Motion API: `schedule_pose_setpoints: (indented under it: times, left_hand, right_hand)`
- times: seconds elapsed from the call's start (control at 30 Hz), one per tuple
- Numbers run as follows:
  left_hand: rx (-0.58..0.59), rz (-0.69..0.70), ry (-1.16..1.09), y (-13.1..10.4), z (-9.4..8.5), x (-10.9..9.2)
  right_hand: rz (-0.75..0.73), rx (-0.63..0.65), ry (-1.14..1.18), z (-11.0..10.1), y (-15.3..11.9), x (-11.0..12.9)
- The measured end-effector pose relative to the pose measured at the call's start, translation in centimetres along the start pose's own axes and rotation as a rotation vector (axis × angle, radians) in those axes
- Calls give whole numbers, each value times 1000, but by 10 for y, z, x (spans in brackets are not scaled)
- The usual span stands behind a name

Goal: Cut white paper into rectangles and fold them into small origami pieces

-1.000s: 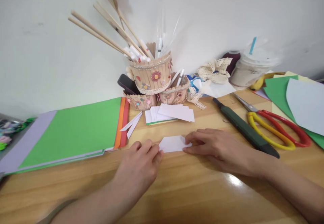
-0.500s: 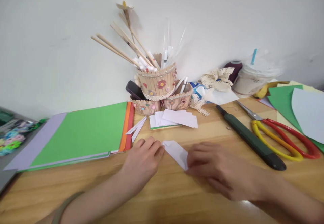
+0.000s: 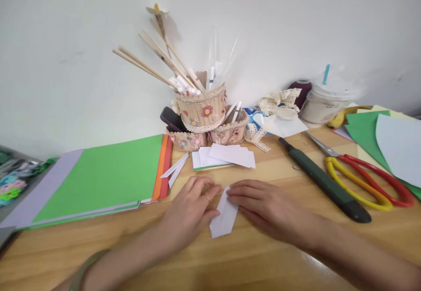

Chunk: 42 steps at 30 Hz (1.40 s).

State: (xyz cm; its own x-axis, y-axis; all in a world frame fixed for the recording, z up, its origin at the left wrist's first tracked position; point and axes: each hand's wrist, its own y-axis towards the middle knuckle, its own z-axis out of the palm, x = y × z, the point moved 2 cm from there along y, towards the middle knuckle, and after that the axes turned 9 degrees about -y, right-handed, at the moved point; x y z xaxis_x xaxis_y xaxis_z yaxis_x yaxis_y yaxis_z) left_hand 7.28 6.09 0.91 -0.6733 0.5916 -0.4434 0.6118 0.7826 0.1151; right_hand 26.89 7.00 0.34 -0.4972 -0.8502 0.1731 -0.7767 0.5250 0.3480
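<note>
A small folded white paper (image 3: 225,217) lies on the wooden table between my two hands, its lower end pointing toward me. My left hand (image 3: 195,205), with a ring on one finger, pinches the paper's left edge between thumb and fingers. From the other side, the fingertips of my right hand (image 3: 263,207) press together on its upper right part and cover some of it. Beyond my hands, white paper strips (image 3: 232,155) lie stacked, and two narrow folded slips (image 3: 176,170) rest left of them.
A green sheet (image 3: 108,177) tops coloured papers at the left. Decorated holders (image 3: 200,109) with sticks and pens stand behind. On the right lie a dark green cutter (image 3: 324,179), scissors (image 3: 368,179) and more paper (image 3: 399,146); a lidded cup (image 3: 325,104) stands behind them.
The folded paper has turned from slanting down right to nearly upright in view. My right hand has moved left and up along it; my left thumb now shows at its left edge.
</note>
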Motion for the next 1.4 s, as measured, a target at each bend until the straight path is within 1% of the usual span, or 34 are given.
schedule_pose_setpoints:
  times: [0.07,0.1,0.2,0.27,0.37,0.43,0.5,0.6,0.77,0.83,0.87,0.93,1.03,1.13,1.2,1.3,1.4]
  left_hand:
    - [-94,20,-42,-1,-1,0]
    - [-117,49,-61,-2,-2,-1]
    - [-93,126,-76,-4,0,-3]
    - [-74,99,-64,-4,2,-2]
    - [-60,8,-91,-4,3,2]
    - [-46,-6,-105,-3,2,4]
    - [-32,32,-97,-2,0,5]
    - [-36,134,-57,-1,-2,6]
    - [-110,341,61,-1,-1,8]
    - [-137,363,73,-1,0,8]
    - [-146,342,55,-2,0,8]
    - [-148,255,-23,-2,1,8]
    - [-130,120,-163,-1,3,9]
    - [-139,46,-273,0,4,10]
    - [-153,6,-329,0,4,10]
    - [-167,-74,-399,1,4,9]
    - [-168,-148,-433,2,4,6]
  right_hand:
    - [-27,29,-108,-1,0,3]
    - [-28,39,-158,-2,-1,5]
    - [-15,46,-261,-6,-4,8]
    - [3,46,-283,-7,-5,8]
    - [69,25,-248,-6,-5,5]
    - [101,7,-222,-5,-3,4]
    - [105,0,-210,-4,-3,3]
    - [90,3,-205,-4,-3,2]
    - [73,-26,-206,-3,-3,0]
    - [73,-50,-189,-3,-3,0]
    - [83,-64,-171,-2,-3,-1]
    - [131,-90,-118,-2,-3,-2]
    - [199,-80,-53,-1,-3,-4]
    - [180,-63,-32,-2,-2,-6]
    - [168,-82,-14,-3,-1,-6]
    - [187,-110,27,-2,1,-8]
    - [221,-107,61,0,2,-9]
